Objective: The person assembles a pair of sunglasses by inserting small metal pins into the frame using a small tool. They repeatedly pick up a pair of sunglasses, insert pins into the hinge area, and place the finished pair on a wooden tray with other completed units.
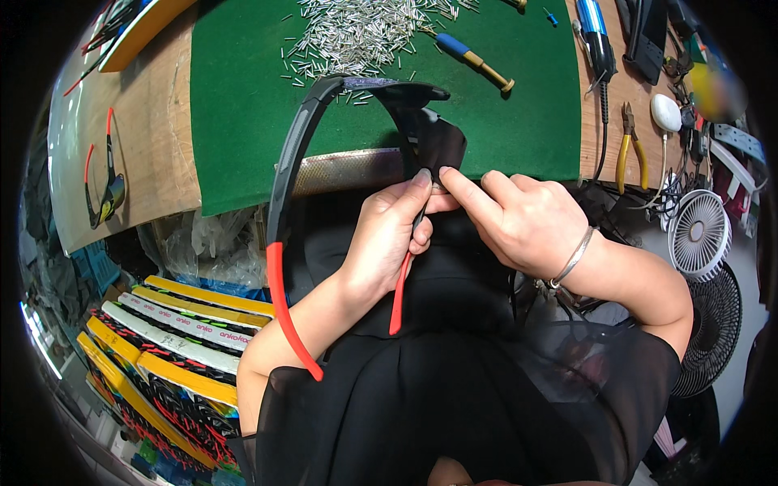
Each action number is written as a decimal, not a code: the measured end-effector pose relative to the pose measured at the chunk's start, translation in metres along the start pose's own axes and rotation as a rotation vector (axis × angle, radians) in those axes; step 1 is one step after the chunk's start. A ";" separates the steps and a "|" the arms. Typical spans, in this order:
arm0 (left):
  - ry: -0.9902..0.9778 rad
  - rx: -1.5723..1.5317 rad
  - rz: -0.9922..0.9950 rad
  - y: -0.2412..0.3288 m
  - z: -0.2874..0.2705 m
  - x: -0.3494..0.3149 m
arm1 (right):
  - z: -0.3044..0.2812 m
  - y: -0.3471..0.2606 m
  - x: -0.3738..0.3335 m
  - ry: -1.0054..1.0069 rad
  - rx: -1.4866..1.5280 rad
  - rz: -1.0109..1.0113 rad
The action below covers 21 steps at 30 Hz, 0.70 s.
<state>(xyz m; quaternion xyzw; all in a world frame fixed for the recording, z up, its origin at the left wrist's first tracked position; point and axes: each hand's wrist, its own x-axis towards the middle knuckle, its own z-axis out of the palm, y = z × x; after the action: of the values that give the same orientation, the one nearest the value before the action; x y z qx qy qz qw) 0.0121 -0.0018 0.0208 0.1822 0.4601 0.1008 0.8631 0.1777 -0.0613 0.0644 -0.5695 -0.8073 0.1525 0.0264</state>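
Seen from above, a person's two bare arms reach inward from either side. The left forearm slants up and to the right; the right forearm slants up and to the left, with that elbow bent out to the side. The left hand is in a grip, its thumb pointing upward and its lower fingers curled in. The right hand shows its back, one finger stretched toward the left thumb and the others bent at the knuckles. The tips of that finger and thumb sit close together, just apart.
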 end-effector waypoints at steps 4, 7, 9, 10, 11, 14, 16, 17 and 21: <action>-0.008 0.011 0.003 0.000 0.000 0.001 | -0.002 0.000 0.000 -0.043 0.048 0.022; -0.016 0.008 0.005 0.000 -0.002 0.002 | -0.002 0.000 0.002 -0.060 0.073 0.023; -0.011 0.022 0.009 0.000 -0.001 0.001 | -0.001 -0.001 0.002 -0.054 0.083 0.028; -0.009 0.029 0.013 0.000 -0.002 0.001 | 0.000 -0.001 0.002 -0.053 0.084 0.031; -0.009 0.037 0.016 0.000 -0.003 0.002 | 0.000 -0.002 0.001 -0.053 0.086 0.035; -0.002 0.058 0.012 0.000 -0.001 0.001 | -0.001 -0.002 0.002 -0.062 0.095 0.043; -0.004 0.062 0.009 0.000 -0.002 0.001 | -0.001 -0.003 0.003 -0.072 0.103 0.043; -0.011 0.059 0.009 -0.001 -0.003 0.001 | -0.001 -0.003 0.004 -0.077 0.108 0.043; -0.012 0.051 0.004 -0.001 -0.004 0.001 | -0.002 -0.005 0.006 -0.092 0.111 0.046</action>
<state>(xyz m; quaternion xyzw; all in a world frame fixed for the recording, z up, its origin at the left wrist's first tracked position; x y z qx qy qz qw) 0.0093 -0.0011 0.0178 0.2056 0.4571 0.0900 0.8606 0.1715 -0.0566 0.0672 -0.5779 -0.7847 0.2236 0.0174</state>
